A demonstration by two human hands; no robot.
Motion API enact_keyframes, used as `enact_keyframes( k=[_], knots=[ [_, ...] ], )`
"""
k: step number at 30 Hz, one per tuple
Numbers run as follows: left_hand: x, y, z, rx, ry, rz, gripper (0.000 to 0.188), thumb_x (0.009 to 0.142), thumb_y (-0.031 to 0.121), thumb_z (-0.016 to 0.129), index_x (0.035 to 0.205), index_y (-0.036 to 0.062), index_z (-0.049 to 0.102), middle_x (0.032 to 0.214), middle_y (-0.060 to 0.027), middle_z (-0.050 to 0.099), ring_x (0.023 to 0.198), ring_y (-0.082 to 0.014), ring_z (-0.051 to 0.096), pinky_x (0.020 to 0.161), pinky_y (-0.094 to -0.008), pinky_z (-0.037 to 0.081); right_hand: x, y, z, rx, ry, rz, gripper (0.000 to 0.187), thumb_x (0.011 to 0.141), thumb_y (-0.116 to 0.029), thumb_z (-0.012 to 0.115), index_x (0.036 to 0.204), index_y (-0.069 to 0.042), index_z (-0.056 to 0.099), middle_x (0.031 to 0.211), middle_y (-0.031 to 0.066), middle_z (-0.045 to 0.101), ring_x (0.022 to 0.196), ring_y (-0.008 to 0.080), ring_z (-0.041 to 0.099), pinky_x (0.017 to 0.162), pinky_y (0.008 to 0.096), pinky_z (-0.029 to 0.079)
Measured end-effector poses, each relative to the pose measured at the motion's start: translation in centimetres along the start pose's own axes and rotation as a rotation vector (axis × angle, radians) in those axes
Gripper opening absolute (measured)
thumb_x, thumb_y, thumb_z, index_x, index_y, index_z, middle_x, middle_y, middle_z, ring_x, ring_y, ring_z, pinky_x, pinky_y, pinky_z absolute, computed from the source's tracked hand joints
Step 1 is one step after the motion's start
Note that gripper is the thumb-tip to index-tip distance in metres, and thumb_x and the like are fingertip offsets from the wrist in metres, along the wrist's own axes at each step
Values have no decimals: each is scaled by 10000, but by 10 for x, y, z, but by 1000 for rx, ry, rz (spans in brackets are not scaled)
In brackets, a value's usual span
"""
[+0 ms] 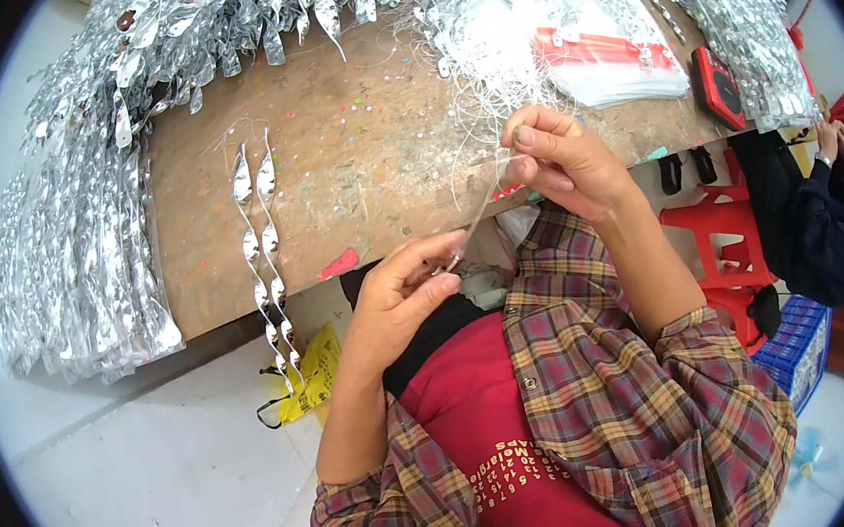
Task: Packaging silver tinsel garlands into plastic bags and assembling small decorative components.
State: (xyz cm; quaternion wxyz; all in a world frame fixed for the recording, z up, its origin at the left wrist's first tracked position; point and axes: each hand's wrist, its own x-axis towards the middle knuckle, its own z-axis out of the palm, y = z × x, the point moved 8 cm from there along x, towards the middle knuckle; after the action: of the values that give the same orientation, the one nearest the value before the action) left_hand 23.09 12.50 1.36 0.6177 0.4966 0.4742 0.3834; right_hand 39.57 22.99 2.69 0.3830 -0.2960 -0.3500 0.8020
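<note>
My left hand [400,296] is closed in a pinch in front of my body, just off the table edge, with a small shiny bit at its fingertips. My right hand [569,160] pinches with thumb and forefinger, higher and farther right, over the table edge. Between the two runs a thin, pale, see-through strand [482,206]; its exact kind is hard to make out. To the left, two twisted silver foil strips [265,247] with thin threads at their tops lie side by side, their lower ends hanging past the table edge.
Silver twisted strips lie heaped on the brown table [354,169] at the far side and in a left bundle [81,263]. White threads [499,56], clear red-banded bags [616,66] and a red-black device [718,87] lie right. Beyond are red stools [715,228], a blue crate [790,342] and another person [835,217].
</note>
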Motion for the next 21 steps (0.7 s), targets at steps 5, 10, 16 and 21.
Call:
enact_keyframes(
  k=[5,10,16,21],
  knots=[
    [11,18,32,-304,-279,-15,335,878,82,589,1191,-7,508,1058,-100,610,875,-151,611,769,-269,481,-6,0,32,-120,-124,52,144,895,-163,591,919,-22,582,683,8,561,480,12,448,383,122,251],
    [30,31,27,-397,19,-21,217,885,106,596,1073,4,565,902,-54,614,737,-102,582,663,-209,454,-9,-7,35,-149,-123,63,164,883,-182,610,914,-23,585,688,-5,567,539,12,516,390,121,268],
    [26,35,10,-12,257,118,124,893,100,589,967,1,603,759,17,567,588,-21,470,523,-167,380,-3,-28,19,-601,-81,-8,154,873,-180,617,942,-43,615,728,-23,591,573,16,516,431,141,319],
    [24,35,3,107,356,163,99,885,65,588,950,-5,612,717,31,559,561,-9,459,492,-162,365,-7,-84,26,-1480,235,-740,201,806,-64,642,1007,-68,657,767,8,604,658,99,529,568,233,411]
  ],
)
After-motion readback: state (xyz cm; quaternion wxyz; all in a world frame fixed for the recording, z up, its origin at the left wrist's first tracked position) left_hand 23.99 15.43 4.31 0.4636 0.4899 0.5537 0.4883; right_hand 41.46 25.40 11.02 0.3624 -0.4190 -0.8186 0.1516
